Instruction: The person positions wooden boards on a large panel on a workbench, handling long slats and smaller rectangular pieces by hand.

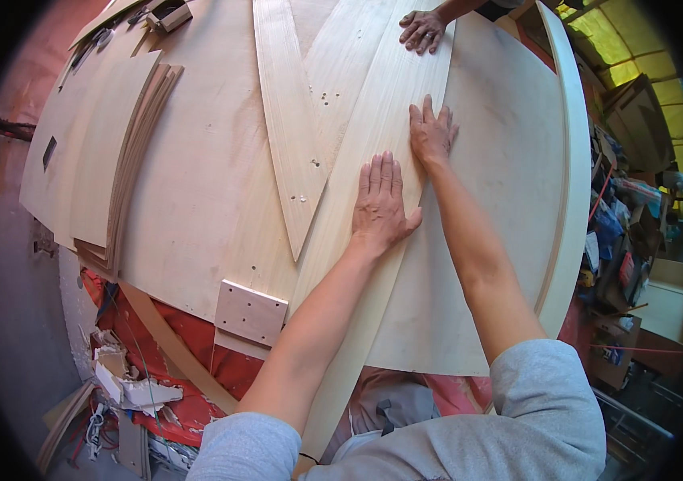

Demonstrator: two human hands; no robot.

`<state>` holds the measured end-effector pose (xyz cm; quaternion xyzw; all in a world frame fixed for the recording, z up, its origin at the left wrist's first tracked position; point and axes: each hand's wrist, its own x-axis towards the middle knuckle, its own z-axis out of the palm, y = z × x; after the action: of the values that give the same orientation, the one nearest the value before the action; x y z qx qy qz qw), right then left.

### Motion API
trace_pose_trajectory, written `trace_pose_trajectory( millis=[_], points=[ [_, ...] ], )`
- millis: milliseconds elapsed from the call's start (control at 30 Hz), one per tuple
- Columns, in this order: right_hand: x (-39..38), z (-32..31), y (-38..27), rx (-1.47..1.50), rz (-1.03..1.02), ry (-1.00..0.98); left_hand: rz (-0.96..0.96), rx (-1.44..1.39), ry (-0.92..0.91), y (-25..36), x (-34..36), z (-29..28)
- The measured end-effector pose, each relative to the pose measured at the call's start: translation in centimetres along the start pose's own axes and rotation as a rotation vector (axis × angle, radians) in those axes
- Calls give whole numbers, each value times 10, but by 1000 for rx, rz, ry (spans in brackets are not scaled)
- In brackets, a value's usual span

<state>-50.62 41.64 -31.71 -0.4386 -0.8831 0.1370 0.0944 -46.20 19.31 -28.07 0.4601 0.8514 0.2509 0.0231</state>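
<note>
My left hand (381, 204) lies flat, fingers stretched out, on a long pale wooden board (385, 100) that runs from near my body to the far side. Farther up, my right hand (434, 132) rests along the board's right edge with its fingers extended. Another person's hand (423, 30) presses on the same board at its far end. Left of it lies a second board with a pointed end (287, 120), marked by small holes. The large wooden panel (501, 208) carries both boards.
A stack of thin wooden sheets (113, 160) sits at the left. A small square wooden plate with holes (251, 313) lies by the near edge. A raised curved strip (570, 176) borders the right. Scrap pieces (129, 381) litter the lower left; clutter (626, 232) fills the right.
</note>
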Motion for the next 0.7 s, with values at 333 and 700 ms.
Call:
trace_pose_trajectory(
  millis=[333, 700],
  points=[
    [-126, -8, -2, 25, -44, 14, -24, -40, -38, 12, -119, -25],
    [-213, -6, -1, -34, -108, 134, -46, -50, -75, 22, -197, -46]
  ],
)
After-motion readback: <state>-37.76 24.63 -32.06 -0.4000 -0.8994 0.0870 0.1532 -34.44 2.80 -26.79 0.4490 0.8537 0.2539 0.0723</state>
